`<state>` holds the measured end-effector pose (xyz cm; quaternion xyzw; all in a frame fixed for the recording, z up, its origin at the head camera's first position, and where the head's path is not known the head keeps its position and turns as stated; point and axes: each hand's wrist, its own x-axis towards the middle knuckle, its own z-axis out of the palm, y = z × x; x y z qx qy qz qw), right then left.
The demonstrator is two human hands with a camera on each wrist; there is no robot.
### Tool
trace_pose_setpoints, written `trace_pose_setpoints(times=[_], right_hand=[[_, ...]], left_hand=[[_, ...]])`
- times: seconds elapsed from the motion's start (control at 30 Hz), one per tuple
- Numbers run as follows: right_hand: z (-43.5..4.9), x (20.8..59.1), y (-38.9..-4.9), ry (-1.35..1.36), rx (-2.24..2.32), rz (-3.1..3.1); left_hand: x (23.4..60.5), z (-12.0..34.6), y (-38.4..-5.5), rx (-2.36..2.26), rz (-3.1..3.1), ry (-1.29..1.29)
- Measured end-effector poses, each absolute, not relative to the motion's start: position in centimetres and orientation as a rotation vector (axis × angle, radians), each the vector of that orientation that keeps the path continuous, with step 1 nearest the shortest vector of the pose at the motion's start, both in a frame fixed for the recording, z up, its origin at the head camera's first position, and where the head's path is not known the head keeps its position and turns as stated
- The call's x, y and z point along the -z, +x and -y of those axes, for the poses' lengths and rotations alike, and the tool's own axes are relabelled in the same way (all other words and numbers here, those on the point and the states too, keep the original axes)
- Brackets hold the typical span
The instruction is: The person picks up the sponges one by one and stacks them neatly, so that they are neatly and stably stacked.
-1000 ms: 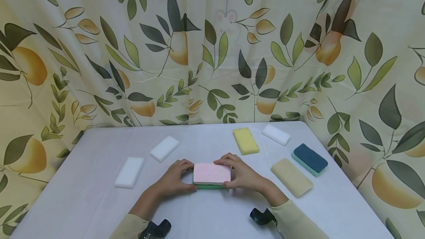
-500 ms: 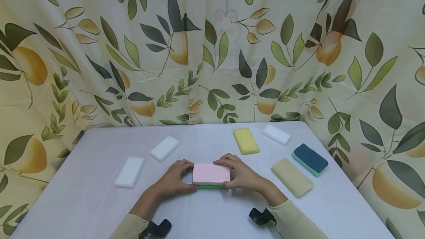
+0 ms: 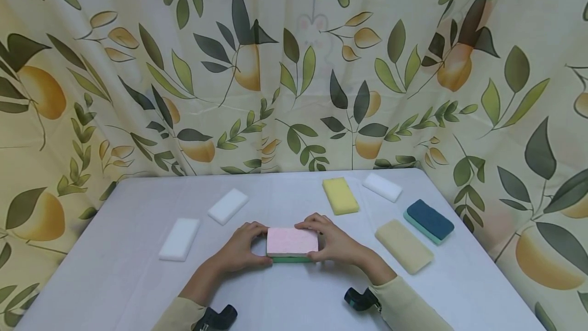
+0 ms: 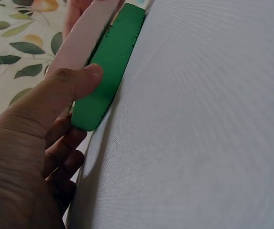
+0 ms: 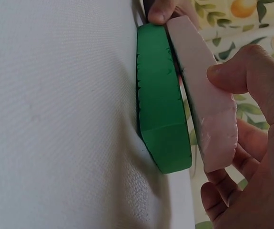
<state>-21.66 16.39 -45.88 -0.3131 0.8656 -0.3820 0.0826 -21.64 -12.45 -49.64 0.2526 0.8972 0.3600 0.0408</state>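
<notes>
At the middle of the table, a pink sponge point(image 3: 292, 241) lies over a green sponge point(image 3: 292, 259), both lengthwise across the view. My left hand point(image 3: 241, 252) grips the left end of the green one, with the thumb point(image 4: 95, 74) pressed on its near side. From the right, my right hand point(image 3: 337, 244) holds the pink sponge, thumb on its near side and fingers around the far side. The right wrist view shows a narrow wedge of space between the two sponges, wider at the right end. The green sponge's base is close to the tablecloth.
Two white sponges point(image 3: 179, 239) lie at the left. Behind my right hand are a yellow sponge point(image 3: 340, 195) and a white sponge point(image 3: 382, 187). A beige sponge point(image 3: 404, 246) and a dark blue and teal sponge point(image 3: 429, 220) sit at the right. A patterned curtain point(image 3: 294, 91) hangs behind the table.
</notes>
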Motion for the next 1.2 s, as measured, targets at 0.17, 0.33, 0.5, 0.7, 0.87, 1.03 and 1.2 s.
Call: trace_pose_setpoints(times=[0.17,0.33,0.5,0.7,0.87,1.03,1.2], right_hand=[[-16.4,46.1,-21.7,-0.945,1.143,-2.585],[-16.4,46.3,-21.7,-0.951,1.160,-2.574],[-16.4,46.4,-21.7,-0.946,1.160,-2.571],[-16.5,46.6,-21.8,-0.923,1.178,-2.546],[-16.7,46.7,-21.8,-0.903,1.185,-2.535],[-16.7,46.6,-21.8,-0.903,1.188,-2.527],[-16.7,46.4,-21.8,-0.901,1.194,-2.500]], left_hand=[[49.7,12.4,-21.6,-1.100,-2.752,0.781],[49.7,12.4,-21.6,-1.095,-2.759,0.783],[49.6,12.4,-21.6,-1.071,-2.760,0.776],[49.2,12.6,-21.6,-1.084,-2.752,0.783],[48.9,12.5,-21.6,-1.103,-2.758,0.827],[48.6,12.0,-21.6,-1.116,-2.784,0.885],[48.5,11.6,-21.5,-1.137,-2.794,0.896]])
